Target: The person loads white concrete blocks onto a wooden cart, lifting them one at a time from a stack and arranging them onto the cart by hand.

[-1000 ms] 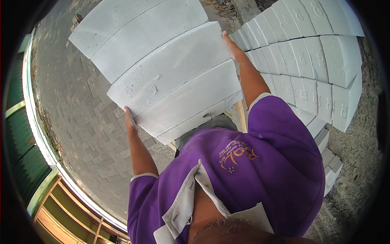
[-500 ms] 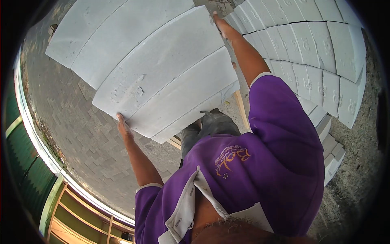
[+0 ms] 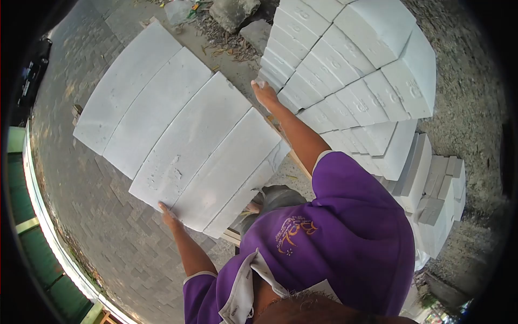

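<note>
Several flat pale blocks (image 3: 189,140) lie side by side, with thin seams between them and small chips on one top face. My left hand (image 3: 168,214) is at their near left edge, thumb on top and the other fingers mostly hidden below. My right hand (image 3: 264,93) is beyond their right edge, apart from them, beside the end of the stacked blocks (image 3: 334,65). Its fingers look curled together with whitish tips, and nothing is plainly seen in them.
More block piles (image 3: 442,200) stand at the right, on rough ground (image 3: 475,135). Rocks (image 3: 233,13) and dry leaves lie at the top. Grey paving (image 3: 97,194) spreads on the left. Wooden slats (image 3: 232,236) show below the flat blocks.
The view has swung, bringing more of the stack and the rocks into sight. My right hand has left the flat blocks' edge, and its fingers have curled. My left hand stays at the edge.
</note>
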A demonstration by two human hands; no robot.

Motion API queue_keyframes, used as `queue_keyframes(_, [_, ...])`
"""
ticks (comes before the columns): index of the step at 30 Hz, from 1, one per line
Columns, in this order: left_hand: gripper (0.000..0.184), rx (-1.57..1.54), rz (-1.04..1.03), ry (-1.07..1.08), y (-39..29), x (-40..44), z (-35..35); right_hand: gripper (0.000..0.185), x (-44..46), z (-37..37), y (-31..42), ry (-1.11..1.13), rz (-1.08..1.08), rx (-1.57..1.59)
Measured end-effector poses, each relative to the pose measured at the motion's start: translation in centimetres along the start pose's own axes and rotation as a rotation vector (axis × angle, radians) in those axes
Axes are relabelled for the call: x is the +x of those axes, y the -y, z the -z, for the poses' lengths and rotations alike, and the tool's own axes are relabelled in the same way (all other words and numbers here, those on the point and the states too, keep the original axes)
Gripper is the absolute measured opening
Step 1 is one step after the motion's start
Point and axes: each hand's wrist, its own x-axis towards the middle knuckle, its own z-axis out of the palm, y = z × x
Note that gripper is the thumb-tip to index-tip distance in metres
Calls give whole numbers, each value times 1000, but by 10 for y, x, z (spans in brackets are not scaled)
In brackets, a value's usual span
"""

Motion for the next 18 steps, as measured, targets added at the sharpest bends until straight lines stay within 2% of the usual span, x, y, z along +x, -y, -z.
queue_keyframes(4, [86,116,-59,-76,8,-27,4,66,-114,119,-23,17,-6,170])
queue_keyframes(6, [89,-53,-79,98,13,-44,14,60,-150,188,-48,36,-30,271])
queue_keyframes(8, [93,-69,-68,103,37,-48,28,49,-207,264,-42,-106,16,410])
queue_keyframes(10, [100,-18,3,108,62,-59,47,35,-249,331,-43,-321,177,383])
queue_keyframes(12, [106,-13,6,216,130,-24,70,26,-281,385,-43,-555,234,386])
queue_keyframes(13, [106,28,24,180,130,-48,73,35,-284,408,-54,-697,346,431])
queue_keyframes(16, [105,122,29,104,126,-109,63,37,-285,470,-84,-1033,324,487])
queue_keyframes(18, [104,177,-13,83,119,-136,53,42,-284,488,-95,-1117,286,419])
